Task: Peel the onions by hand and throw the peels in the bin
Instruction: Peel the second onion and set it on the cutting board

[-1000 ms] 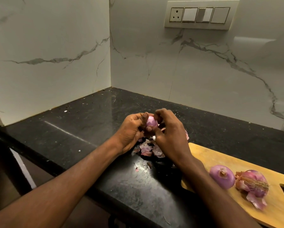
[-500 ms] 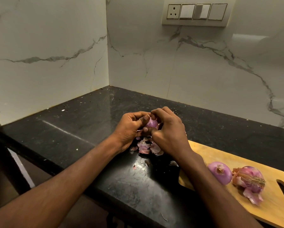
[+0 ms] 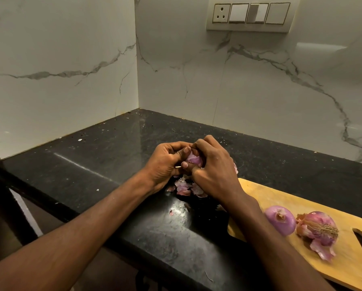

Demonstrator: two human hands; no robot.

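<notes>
Above the black counter [image 3: 92, 175], the left hand [image 3: 165, 162] and right hand [image 3: 213, 171] both curl their fingers around 1 onion [image 3: 193, 160], mid-peel over 1 heap of peels [image 3: 184, 186]. On the board [image 3: 280, 194] wait 1 peeled onion [image 3: 280, 219] and 1 partly skinned onion [image 3: 318, 229]; no bin shows, so binning likely remains.

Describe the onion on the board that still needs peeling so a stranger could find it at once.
Find the wooden cutting board at the right of the black counter. Two onions lie on it. Take the unpeeled onion nearer the handle slot, with loose papery skin and dry roots; the peeled onion is smooth.
</notes>
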